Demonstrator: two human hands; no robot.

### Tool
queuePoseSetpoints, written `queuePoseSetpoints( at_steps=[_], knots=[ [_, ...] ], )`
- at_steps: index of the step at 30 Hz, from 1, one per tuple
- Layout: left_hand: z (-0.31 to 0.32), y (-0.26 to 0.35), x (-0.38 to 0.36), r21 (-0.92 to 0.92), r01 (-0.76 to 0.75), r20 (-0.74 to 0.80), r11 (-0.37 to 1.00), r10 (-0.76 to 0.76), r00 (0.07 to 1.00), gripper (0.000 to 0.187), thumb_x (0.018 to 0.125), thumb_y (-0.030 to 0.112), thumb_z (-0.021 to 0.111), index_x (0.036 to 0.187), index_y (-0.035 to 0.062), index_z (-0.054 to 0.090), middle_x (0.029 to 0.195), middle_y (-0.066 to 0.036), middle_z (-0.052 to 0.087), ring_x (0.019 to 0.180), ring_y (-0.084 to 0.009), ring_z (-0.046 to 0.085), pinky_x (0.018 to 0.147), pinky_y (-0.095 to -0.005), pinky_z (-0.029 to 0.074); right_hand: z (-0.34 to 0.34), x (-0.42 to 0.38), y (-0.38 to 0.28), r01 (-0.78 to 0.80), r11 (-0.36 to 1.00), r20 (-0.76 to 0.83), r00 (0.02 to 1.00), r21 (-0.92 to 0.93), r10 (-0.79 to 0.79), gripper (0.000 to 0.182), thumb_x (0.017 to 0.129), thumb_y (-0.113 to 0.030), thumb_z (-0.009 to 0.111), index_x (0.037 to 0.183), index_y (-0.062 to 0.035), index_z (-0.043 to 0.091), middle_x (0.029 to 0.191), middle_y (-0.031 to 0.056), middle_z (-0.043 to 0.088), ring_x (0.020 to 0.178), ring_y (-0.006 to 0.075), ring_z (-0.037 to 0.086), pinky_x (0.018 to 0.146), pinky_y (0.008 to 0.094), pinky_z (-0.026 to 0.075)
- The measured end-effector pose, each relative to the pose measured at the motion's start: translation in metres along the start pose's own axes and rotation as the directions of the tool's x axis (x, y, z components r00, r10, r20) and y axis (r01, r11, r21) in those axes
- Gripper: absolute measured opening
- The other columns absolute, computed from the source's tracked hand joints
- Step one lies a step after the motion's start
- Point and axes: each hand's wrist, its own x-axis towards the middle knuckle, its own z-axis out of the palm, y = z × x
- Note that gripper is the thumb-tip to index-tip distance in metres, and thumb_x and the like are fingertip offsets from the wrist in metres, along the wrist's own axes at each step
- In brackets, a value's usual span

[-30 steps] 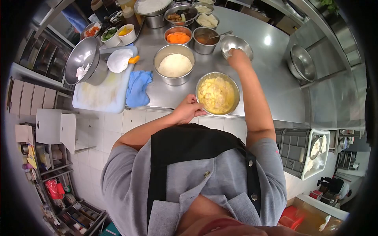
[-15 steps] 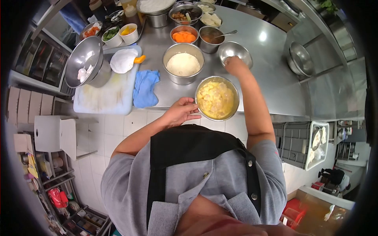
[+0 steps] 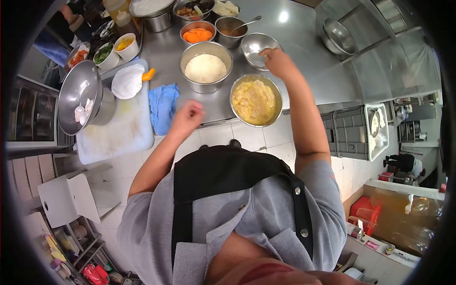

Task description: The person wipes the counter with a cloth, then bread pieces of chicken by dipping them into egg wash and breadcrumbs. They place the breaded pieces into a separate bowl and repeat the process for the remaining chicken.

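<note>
My right hand [image 3: 278, 61] is over the right rim of a small metal bowl [image 3: 251, 45], its fingers bent together. Whether something is between the fingertips is hidden. Just in front, at the counter's edge, stands a metal bowl of meat pieces in yellow egg-like liquid [image 3: 256, 102]. My left hand [image 3: 190, 115] is in the air to the left of that bowl, beside a blue cloth [image 3: 163, 107]; its fingers are curled in and nothing shows in them. Behind my hands is a deep metal pot of pale powder [image 3: 205, 69].
A white cutting board [image 3: 114, 137] lies left, with a large metal bowl [image 3: 71, 95] holding eggshells and a white scraper-like piece with an orange handle [image 3: 128, 81]. Behind are a bowl of carrot slices [image 3: 197, 34] and a sauce pot with a spoon [image 3: 230, 32].
My left hand has let go of the egg-mixture bowl's side and moved left, its fingers curling. My right hand has risen from inside the small bowl to its rim. The head view has shifted.
</note>
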Motion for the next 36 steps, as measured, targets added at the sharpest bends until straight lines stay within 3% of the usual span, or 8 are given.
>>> queuePoseSetpoints(
  at_steps=[1, 4, 13, 18, 22, 26, 30, 36],
  knots=[
    [-0.009, -0.006, 0.001, 0.210, -0.178, -0.160, 0.961, 0.214, 0.964, 0.032, 0.079, -0.003, 0.057, 0.107, 0.0038, 0.044, 0.092, -0.007, 0.049, 0.082, -0.0145, 0.054, 0.064, -0.0271, 0.052, 0.005, 0.004, 0.001, -0.036, 0.997, 0.042, 0.998, -0.062, 0.039, 0.031, 0.081, -0.007, 0.047, 0.105, -0.0130, 0.065, 0.094, 0.0172, 0.064, 0.087, 0.0301, 0.062, 0.077, 0.0379, 0.048],
    [-0.028, 0.001, 0.011, 0.154, -0.099, -0.476, 0.983, 0.161, 0.864, 0.043, 0.077, -0.009, 0.051, 0.116, 0.0028, 0.041, 0.098, -0.009, 0.046, 0.085, -0.0163, 0.054, 0.069, -0.0291, 0.053, 0.024, 0.019, 0.000, -0.078, 0.967, 0.187, 0.974, -0.243, 0.125, 0.033, 0.079, -0.006, 0.048, 0.105, -0.0158, 0.065, 0.105, 0.0152, 0.063, 0.095, 0.0326, 0.061, 0.082, 0.0398, 0.048],
    [0.044, 0.035, 0.057, -0.284, -0.018, -0.278, 0.959, -0.065, 0.958, 0.080, 0.078, -0.010, 0.046, 0.144, 0.0038, 0.002, 0.117, -0.014, 0.038, 0.100, -0.0255, 0.053, 0.084, -0.0373, 0.052, 0.011, 0.020, -0.007, 0.059, 0.986, 0.309, 0.951, -0.154, -0.009, 0.029, 0.080, -0.006, 0.047, 0.101, -0.0103, 0.066, 0.105, 0.0144, 0.063, 0.096, 0.0306, 0.061, 0.083, 0.0393, 0.049],
    [0.038, 0.019, 0.053, 0.047, -0.050, -0.194, 0.998, 0.058, 0.979, 0.055, 0.075, -0.008, 0.047, 0.124, 0.0138, 0.054, 0.109, -0.003, 0.052, 0.095, -0.0142, 0.051, 0.081, -0.0262, 0.046, -0.005, -0.001, 0.024, 0.033, 0.987, 0.116, 0.992, 0.159, -0.051, 0.029, 0.080, -0.002, 0.045, 0.100, -0.0086, 0.066, 0.101, 0.0181, 0.063, 0.093, 0.0338, 0.060, 0.083, 0.0387, 0.047],
    [0.004, 0.014, 0.029, 0.386, -0.081, -0.430, 0.919, 0.257, 0.865, 0.040, 0.076, -0.001, 0.049, 0.111, 0.0126, 0.063, 0.099, -0.008, 0.056, 0.086, -0.0160, 0.054, 0.074, -0.0259, 0.046, -0.029, -0.042, 0.015, 0.041, 0.886, 0.209, 0.966, 0.462, -0.154, 0.023, 0.081, -0.008, 0.051, 0.099, -0.0043, 0.063, 0.097, 0.0177, 0.064, 0.093, 0.0345, 0.060, 0.083, 0.0395, 0.046],
    [-0.036, 0.015, 0.008, 0.768, 0.051, -0.482, 0.639, 0.524, 0.702, 0.032, 0.076, 0.004, 0.053, 0.105, 0.0121, 0.064, 0.098, -0.012, 0.056, 0.087, -0.0261, 0.054, 0.076, -0.0330, 0.047, 0.001, -0.082, 0.002, 0.173, 0.980, 0.385, 0.902, 0.094, -0.196, 0.031, 0.079, -0.011, 0.055, 0.108, -0.0009, 0.055, 0.101, 0.0202, 0.060, 0.091, 0.0349, 0.060, 0.080, 0.0409, 0.048],
    [-0.046, -0.040, 0.019, 0.918, 0.191, -0.374, 0.349, 0.591, 0.715, 0.025, 0.075, 0.014, 0.058, 0.099, 0.0114, 0.064, 0.104, -0.012, 0.056, 0.100, -0.0329, 0.049, 0.088, -0.0430, 0.040, 0.029, -0.099, -0.023, 0.122, 0.989, 0.405, 0.911, -0.082, -0.079, 0.038, 0.080, -0.008, 0.051, 0.116, 0.0004, 0.046, 0.109, 0.0227, 0.053, 0.091, 0.0371, 0.061, 0.076, 0.0430, 0.050],
    [-0.055, -0.003, 0.033, 0.888, 0.302, -0.398, 0.346, 0.251, 0.882, 0.032, 0.073, 0.021, 0.060, 0.102, 0.0110, 0.063, 0.108, -0.011, 0.056, 0.101, -0.0331, 0.050, 0.086, -0.0442, 0.043, 0.023, -0.085, -0.010, 0.031, 0.998, 0.302, 0.953, -0.049, -0.015, 0.031, 0.077, -0.011, 0.052, 0.105, 0.0009, 0.057, 0.096, 0.0262, 0.061, 0.092, 0.0330, 0.061, 0.076, 0.0403, 0.050]
  ],
)
